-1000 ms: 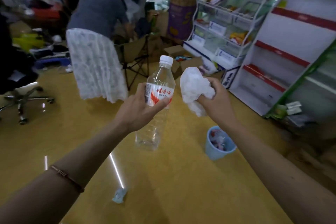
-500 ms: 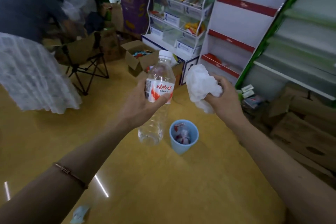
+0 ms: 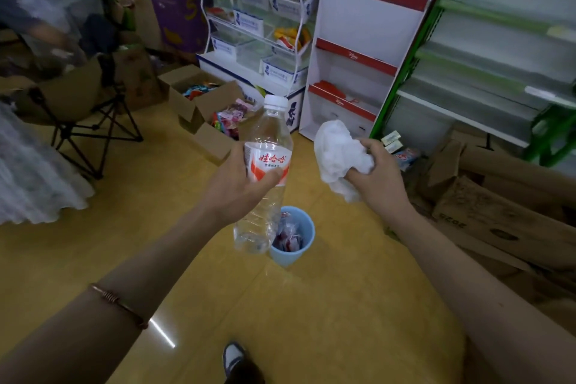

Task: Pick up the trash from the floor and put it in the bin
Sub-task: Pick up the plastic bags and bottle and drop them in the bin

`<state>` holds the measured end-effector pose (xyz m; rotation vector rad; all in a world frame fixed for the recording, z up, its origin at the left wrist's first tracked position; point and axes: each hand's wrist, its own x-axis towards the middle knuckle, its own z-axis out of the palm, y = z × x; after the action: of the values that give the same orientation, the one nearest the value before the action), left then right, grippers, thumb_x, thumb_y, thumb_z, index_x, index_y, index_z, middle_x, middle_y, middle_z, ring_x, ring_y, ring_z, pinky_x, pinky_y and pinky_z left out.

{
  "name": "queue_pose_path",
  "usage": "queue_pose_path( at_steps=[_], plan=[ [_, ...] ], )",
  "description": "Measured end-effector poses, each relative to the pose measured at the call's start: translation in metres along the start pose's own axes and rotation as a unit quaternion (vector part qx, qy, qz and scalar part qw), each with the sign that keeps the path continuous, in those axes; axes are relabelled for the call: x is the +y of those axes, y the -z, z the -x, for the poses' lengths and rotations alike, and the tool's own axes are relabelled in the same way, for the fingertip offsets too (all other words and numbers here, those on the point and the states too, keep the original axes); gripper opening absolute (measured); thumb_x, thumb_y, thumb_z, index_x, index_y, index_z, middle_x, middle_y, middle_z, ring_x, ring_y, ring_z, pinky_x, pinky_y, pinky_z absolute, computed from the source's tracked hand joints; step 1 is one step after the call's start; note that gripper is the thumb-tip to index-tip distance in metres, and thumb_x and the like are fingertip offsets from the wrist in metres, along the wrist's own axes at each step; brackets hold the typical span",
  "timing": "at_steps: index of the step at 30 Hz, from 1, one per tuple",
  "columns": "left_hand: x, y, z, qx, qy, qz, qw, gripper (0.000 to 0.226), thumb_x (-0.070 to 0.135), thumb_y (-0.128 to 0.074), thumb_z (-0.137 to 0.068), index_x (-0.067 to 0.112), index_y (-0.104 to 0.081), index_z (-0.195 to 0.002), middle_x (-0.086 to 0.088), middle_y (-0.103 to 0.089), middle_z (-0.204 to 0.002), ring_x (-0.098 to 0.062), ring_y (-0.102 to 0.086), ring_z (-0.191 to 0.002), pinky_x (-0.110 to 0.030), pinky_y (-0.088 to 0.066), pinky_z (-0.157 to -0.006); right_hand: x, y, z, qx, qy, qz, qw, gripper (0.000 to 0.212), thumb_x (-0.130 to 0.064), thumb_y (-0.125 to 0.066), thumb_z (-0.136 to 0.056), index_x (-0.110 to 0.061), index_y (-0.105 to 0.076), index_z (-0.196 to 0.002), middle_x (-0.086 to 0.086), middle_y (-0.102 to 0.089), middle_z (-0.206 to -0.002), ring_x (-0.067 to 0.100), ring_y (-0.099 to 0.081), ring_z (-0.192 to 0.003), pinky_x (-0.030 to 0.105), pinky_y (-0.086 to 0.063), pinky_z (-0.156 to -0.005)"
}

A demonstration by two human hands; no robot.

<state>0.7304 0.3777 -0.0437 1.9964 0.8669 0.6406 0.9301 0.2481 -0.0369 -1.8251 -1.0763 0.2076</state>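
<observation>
This is a shop. Beyond the left hand (image 3: 237, 187) stands a wire rack (image 3: 258, 19) full of snack packets, with an open cardboard box (image 3: 199, 103) of sweets on the floor. Beyond the right hand (image 3: 378, 179) are a red-and-white display stand (image 3: 367, 50) and green shop shelves (image 3: 498, 50).

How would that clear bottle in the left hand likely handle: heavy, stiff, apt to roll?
The bottle looks empty, so probably light. Thin ribbed plastic may crumple if the left hand squeezes. Being cylindrical, it would likely roll if dropped.
</observation>
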Motion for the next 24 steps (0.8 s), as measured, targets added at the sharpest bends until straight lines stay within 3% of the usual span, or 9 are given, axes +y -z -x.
queue_pose_path(
  at_steps=[5, 9, 12, 18, 24],
  plan=[
    [-0.016, -0.004, -0.054, -0.026, 0.002, 0.024, 0.999, 0.052, 0.053, -0.066, -0.078, 0.029, -0.036, -0.113, 0.014, -0.058, -0.097, -0.007, -0.063, -0.084, -0.037, -0.058, -0.074, 0.010, -0.015, -0.045, -0.009, -0.010, 0.023, 1.000, 0.035, -0.016, -0.067, -0.085, -0.019, -0.054, -0.117, -0.017, -0.055, -0.097, -0.013, -0.052, -0.082, -0.002, -0.037, -0.065],
    [-0.022, 0.005, -0.103, -0.025, 0.002, 0.028, 0.999, 0.073, 0.074, -0.054, -0.058, 0.031, -0.035, -0.114, 0.017, -0.057, -0.101, -0.006, -0.062, -0.090, -0.038, -0.057, -0.078, 0.009, -0.030, -0.090, -0.012, -0.008, 0.032, 0.999, 0.041, -0.021, -0.067, -0.084, -0.017, -0.054, -0.123, -0.011, -0.059, -0.105, -0.011, -0.052, -0.087, 0.006, -0.039, -0.069],
    [-0.025, 0.013, -0.135, -0.021, -0.010, 0.026, 0.999, 0.072, 0.075, -0.054, -0.059, 0.033, -0.034, -0.114, 0.017, -0.057, -0.103, -0.006, -0.062, -0.092, -0.039, -0.056, -0.080, 0.007, -0.040, -0.119, -0.005, -0.005, 0.043, 0.999, 0.038, -0.018, -0.067, -0.085, -0.016, -0.055, -0.121, -0.013, -0.058, -0.100, -0.012, -0.052, -0.083, 0.002, -0.038, -0.065],
    [-0.042, 0.017, -0.180, -0.033, -0.020, 0.031, 0.999, 0.054, 0.055, -0.064, -0.078, 0.032, -0.033, -0.116, 0.017, -0.055, -0.102, -0.005, -0.061, -0.093, -0.037, -0.057, -0.081, 0.011, -0.056, -0.156, 0.004, 0.000, 0.040, 0.999, 0.035, -0.014, -0.066, -0.086, -0.017, -0.053, -0.119, -0.028, -0.049, -0.093, -0.028, -0.047, -0.081, -0.004, -0.037, -0.066],
    [-0.046, 0.013, -0.210, 0.011, -0.024, 0.027, 0.999, 0.048, 0.045, -0.067, -0.081, 0.024, -0.039, -0.114, 0.016, -0.057, -0.095, -0.004, -0.061, -0.085, -0.026, -0.052, -0.067, 0.019, -0.064, -0.202, -0.007, 0.011, 0.031, 0.999, 0.039, -0.015, -0.067, -0.084, -0.016, -0.053, -0.121, -0.028, -0.048, -0.091, -0.023, -0.047, -0.078, -0.005, -0.034, -0.066]
  ],
)
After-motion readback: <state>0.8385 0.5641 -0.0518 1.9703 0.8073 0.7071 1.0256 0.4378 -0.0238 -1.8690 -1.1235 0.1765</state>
